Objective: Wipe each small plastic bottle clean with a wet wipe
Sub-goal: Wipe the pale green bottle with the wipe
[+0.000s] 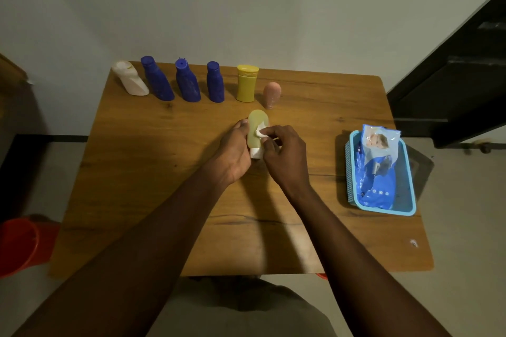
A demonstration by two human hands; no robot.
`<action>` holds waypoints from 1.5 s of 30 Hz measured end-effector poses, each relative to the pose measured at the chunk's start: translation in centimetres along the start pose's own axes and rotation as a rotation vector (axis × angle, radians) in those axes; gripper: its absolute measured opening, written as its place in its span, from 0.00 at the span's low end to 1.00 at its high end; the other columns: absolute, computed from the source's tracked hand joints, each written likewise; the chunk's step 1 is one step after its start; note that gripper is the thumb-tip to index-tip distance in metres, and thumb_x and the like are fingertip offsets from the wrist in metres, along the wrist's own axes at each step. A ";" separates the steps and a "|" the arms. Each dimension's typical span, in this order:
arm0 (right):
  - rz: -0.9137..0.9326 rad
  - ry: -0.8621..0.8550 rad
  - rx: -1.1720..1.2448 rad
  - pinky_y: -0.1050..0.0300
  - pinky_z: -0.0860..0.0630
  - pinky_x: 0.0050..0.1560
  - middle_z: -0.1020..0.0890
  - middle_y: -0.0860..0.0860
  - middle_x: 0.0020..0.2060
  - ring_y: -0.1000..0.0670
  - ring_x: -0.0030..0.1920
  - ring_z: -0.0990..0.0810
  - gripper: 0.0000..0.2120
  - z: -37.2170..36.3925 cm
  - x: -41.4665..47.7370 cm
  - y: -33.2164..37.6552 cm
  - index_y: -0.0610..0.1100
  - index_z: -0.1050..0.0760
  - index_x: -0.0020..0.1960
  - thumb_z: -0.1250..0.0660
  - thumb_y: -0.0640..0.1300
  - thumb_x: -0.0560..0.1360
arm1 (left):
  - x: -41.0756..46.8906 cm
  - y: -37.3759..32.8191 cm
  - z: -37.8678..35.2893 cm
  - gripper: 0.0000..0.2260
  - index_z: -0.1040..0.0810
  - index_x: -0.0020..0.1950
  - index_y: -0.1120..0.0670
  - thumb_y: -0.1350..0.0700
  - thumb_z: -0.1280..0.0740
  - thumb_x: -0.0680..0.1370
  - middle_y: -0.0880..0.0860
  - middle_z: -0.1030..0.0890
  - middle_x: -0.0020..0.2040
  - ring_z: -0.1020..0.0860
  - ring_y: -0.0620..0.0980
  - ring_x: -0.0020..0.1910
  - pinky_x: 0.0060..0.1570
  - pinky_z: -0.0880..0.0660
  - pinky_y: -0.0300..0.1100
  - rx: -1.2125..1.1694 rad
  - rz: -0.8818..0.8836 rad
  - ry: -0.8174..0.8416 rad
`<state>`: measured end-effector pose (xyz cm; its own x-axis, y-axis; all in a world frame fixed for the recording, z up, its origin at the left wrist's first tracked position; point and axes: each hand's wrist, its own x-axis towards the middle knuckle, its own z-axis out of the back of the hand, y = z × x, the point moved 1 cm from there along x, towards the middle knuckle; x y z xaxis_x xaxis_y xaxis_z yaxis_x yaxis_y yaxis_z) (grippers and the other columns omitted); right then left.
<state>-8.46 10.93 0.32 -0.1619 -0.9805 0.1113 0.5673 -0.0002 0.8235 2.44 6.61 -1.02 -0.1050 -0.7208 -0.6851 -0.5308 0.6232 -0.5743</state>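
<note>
Forearms reach over the table [164,172]; left hand [235,150] grips pale green bottle [257,120] mid-table, right hand [284,153] pinches wet wipe [260,133] against its side. Wiping step underway. Next likely needs rotating the bottle to reach unwiped faces; six bottles [189,85] wait behind.

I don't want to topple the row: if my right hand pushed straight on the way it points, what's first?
The pale green bottle your left hand holds; your right hand pinches a wipe against it. Beyond, probably the yellow bottle, depth unclear.
</note>
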 end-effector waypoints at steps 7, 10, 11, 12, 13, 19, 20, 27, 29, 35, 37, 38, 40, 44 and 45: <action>0.053 -0.048 -0.074 0.65 0.27 0.48 0.20 0.47 0.50 0.52 0.50 0.22 0.13 1.1 3.0 1.2 0.42 0.18 0.61 0.34 0.37 0.79 | -0.5 0.3 -1.1 0.15 0.26 0.70 0.54 0.54 0.47 0.87 0.59 0.20 0.65 0.22 0.58 0.66 0.66 0.26 0.58 0.106 -0.023 0.073; 0.106 0.025 -0.073 0.54 0.21 0.49 0.21 0.46 0.50 0.51 0.49 0.21 0.12 0.7 2.0 1.7 0.42 0.18 0.59 0.34 0.35 0.78 | -0.6 -0.5 -1.0 0.15 0.26 0.70 0.54 0.55 0.46 0.87 0.59 0.19 0.64 0.20 0.57 0.63 0.60 0.22 0.55 0.105 -0.029 0.051; 0.114 0.055 -0.072 0.52 0.20 0.48 0.21 0.47 0.49 0.51 0.48 0.21 0.12 0.5 1.3 1.7 0.42 0.17 0.57 0.34 0.34 0.77 | -0.7 -0.7 -0.9 0.15 0.26 0.70 0.54 0.54 0.45 0.87 0.59 0.19 0.63 0.19 0.56 0.61 0.55 0.20 0.52 0.101 -0.028 0.032; 0.114 0.079 -0.070 0.51 0.21 0.47 0.22 0.47 0.48 0.51 0.48 0.21 0.13 0.4 0.5 1.5 0.43 0.17 0.56 0.35 0.34 0.76 | -0.6 -0.9 -0.8 0.15 0.26 0.70 0.54 0.54 0.46 0.87 0.59 0.19 0.63 0.18 0.56 0.58 0.50 0.20 0.50 0.095 -0.029 0.016; 0.106 0.089 -0.062 0.50 0.21 0.46 0.22 0.47 0.48 0.50 0.47 0.21 0.13 0.3 -0.2 1.3 0.43 0.17 0.55 0.35 0.33 0.75 | -0.6 -1.0 -0.7 0.15 0.27 0.70 0.55 0.54 0.46 0.87 0.60 0.19 0.63 0.18 0.55 0.56 0.48 0.20 0.49 0.080 -0.033 0.009; 0.034 -0.030 -0.039 0.51 0.22 0.50 0.19 0.47 0.49 0.51 0.49 0.20 0.12 0.7 0.2 0.6 0.42 0.17 0.55 0.34 0.34 0.75 | -1.1 -0.3 -0.8 0.16 0.29 0.72 0.55 0.54 0.47 0.87 0.61 0.21 0.65 0.20 0.59 0.62 0.49 0.20 0.52 0.062 -0.020 0.018; 0.037 -0.045 -0.051 0.52 0.22 0.50 0.19 0.47 0.49 0.51 0.49 0.20 0.12 0.8 0.9 0.7 0.42 0.17 0.56 0.34 0.34 0.76 | -1.2 -0.2 -0.9 0.16 0.29 0.72 0.55 0.54 0.48 0.87 0.61 0.21 0.66 0.21 0.59 0.63 0.50 0.20 0.53 0.082 -0.021 0.031; 0.140 0.078 -0.141 0.60 0.26 0.44 0.24 0.50 0.47 0.50 0.48 0.23 0.21 0.6 0.9 2.4 0.44 0.18 0.58 0.44 0.50 0.75 | -1.4 -0.6 -1.0 0.13 0.24 0.66 0.53 0.56 0.45 0.86 0.59 0.18 0.62 0.18 0.55 0.58 0.47 0.19 0.48 0.150 -0.051 0.046; 0.128 0.104 -0.092 0.55 0.23 0.45 0.23 0.49 0.47 0.50 0.47 0.22 0.22 0.5 -0.5 1.9 0.44 0.17 0.56 0.44 0.51 0.73 | -1.2 -0.8 -0.7 0.14 0.25 0.66 0.55 0.55 0.46 0.87 0.60 0.18 0.61 0.18 0.55 0.55 0.50 0.19 0.50 0.127 -0.042 0.031; 0.077 0.005 -0.027 0.47 0.20 0.49 0.21 0.48 0.48 0.53 0.48 0.20 0.14 0.9 -0.6 0.3 0.43 0.17 0.55 0.34 0.31 0.74 | -1.7 -0.4 -0.8 0.13 0.25 0.62 0.54 0.55 0.47 0.87 0.60 0.19 0.61 0.19 0.57 0.55 0.51 0.21 0.53 0.102 -0.031 0.027; 0.073 -0.040 -0.043 0.48 0.20 0.49 0.21 0.48 0.48 0.52 0.48 0.20 0.14 1.1 0.6 0.6 0.42 0.17 0.56 0.34 0.31 0.75 | -2.0 -0.1 -1.0 0.13 0.24 0.62 0.52 0.53 0.47 0.87 0.59 0.19 0.62 0.20 0.57 0.58 0.50 0.21 0.53 0.139 -0.025 0.034; 0.078 -0.052 -0.056 0.48 0.20 0.49 0.21 0.47 0.49 0.51 0.49 0.20 0.14 1.2 1.1 0.8 0.42 0.17 0.57 0.34 0.31 0.75 | -2.2 0.0 -1.0 0.14 0.24 0.64 0.52 0.53 0.47 0.87 0.59 0.19 0.62 0.20 0.57 0.59 0.51 0.21 0.53 0.150 -0.024 0.044; 0.094 -0.048 -0.085 0.49 0.21 0.49 0.21 0.47 0.49 0.49 0.50 0.21 0.15 1.1 1.5 1.2 0.42 0.17 0.58 0.34 0.32 0.75 | -2.4 -0.1 -1.2 0.15 0.25 0.67 0.53 0.53 0.47 0.87 0.59 0.19 0.63 0.20 0.57 0.61 0.52 0.21 0.53 0.163 -0.035 0.060; 0.157 0.055 -0.093 0.52 0.24 0.49 0.22 0.47 0.48 0.47 0.51 0.23 0.16 0.4 -0.2 2.1 0.42 0.16 0.56 0.38 0.39 0.73 | -2.5 -1.0 -0.8 0.15 0.26 0.69 0.56 0.56 0.47 0.87 0.59 0.19 0.60 0.18 0.54 0.51 0.38 0.20 0.45 0.164 -0.058 0.012; 0.173 0.085 -0.083 0.53 0.24 0.49 0.22 0.48 0.48 0.47 0.51 0.23 0.17 0.2 -1.0 2.1 0.42 0.16 0.55 0.39 0.41 0.72 | -2.5 -1.2 -0.6 0.15 0.27 0.69 0.56 0.56 0.48 0.87 0.60 0.19 0.60 0.18 0.53 0.49 0.38 0.21 0.45 0.138 -0.047 -0.015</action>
<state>-7.31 11.97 2.06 0.0106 -0.9804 0.1968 0.6458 0.1570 0.7472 2.82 7.50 1.66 -0.0698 -0.7467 -0.6615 -0.4140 0.6250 -0.6618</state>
